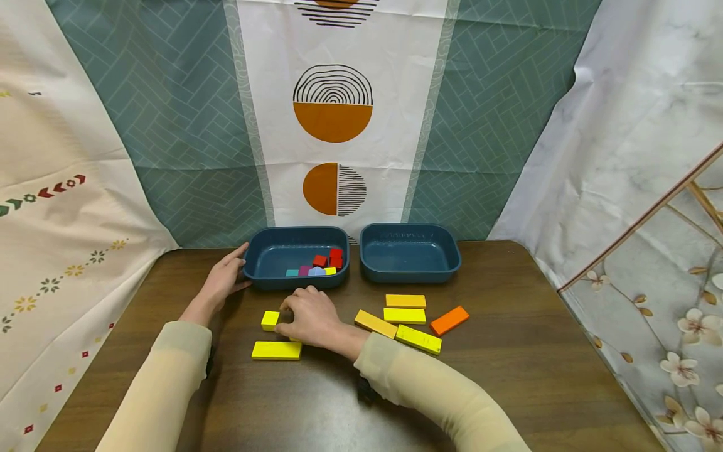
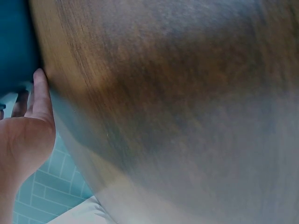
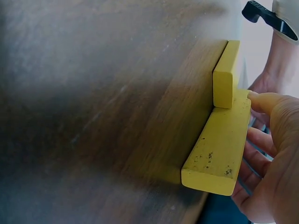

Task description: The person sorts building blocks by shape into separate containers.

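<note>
My left hand [image 1: 222, 277] rests its fingers against the left wall of the left blue bin [image 1: 271, 285], thumb spread toward the near side. The bin's edge and those fingers also show in the left wrist view. My right hand [image 1: 310, 316] reaches down in front of this bin, thumb and fingers curled at a yellow block [image 3: 212, 151]. In the right wrist view the thumb tip meets one end of that block while the fingers lie along its far edge. A second yellow block [image 3: 223, 86] adjoins it there. Just left of the thumb a yellow face [image 1: 270, 319] shows; the hand hides what lies beneath it.
Red cubes [image 1: 336, 258] and several other coloured pieces lie in the left bin. Beside it stands an empty blue bin [image 1: 409, 276]. Orange-yellow, yellow and orange blocks [image 1: 449, 321] lie right of my right forearm. A long yellow block [image 1: 276, 351] lies nearer me.
</note>
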A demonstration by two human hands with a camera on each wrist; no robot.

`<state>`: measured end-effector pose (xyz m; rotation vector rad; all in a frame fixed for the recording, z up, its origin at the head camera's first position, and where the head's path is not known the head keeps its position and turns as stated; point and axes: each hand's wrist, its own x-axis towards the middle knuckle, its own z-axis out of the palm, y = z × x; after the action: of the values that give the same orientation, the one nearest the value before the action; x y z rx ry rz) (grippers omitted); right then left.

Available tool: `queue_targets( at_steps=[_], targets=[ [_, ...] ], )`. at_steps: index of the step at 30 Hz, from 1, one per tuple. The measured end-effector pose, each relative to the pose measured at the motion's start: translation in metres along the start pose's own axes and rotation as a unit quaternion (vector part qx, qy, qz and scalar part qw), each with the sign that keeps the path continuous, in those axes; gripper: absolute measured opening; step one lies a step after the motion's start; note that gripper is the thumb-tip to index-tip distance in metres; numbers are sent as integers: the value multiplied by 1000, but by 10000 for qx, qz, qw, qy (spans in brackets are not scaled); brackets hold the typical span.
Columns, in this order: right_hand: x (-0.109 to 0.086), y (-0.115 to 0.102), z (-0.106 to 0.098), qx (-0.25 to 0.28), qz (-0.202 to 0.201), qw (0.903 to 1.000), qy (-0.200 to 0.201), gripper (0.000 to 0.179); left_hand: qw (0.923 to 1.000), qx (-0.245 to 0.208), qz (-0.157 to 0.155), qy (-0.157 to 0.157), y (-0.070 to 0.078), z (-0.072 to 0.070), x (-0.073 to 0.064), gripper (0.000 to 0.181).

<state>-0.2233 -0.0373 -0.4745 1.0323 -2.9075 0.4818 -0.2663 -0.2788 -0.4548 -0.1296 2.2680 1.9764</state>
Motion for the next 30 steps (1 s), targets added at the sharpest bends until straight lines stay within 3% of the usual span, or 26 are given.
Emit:
queue_targets(
  at_steps=[8,19,30],
  targets=[
    [3,-3,1,27,46,10000,-75,40,9998,167,60,81,-21,-6,16,57],
    [5,-6,3,-28,73,10000,-58,39,10000,60,6,0,-3,-1,3,58],
    [6,-7,5,-235,92,9997,-5,35,9994,325,84,88,-21,-7,14,56]
  ],
)
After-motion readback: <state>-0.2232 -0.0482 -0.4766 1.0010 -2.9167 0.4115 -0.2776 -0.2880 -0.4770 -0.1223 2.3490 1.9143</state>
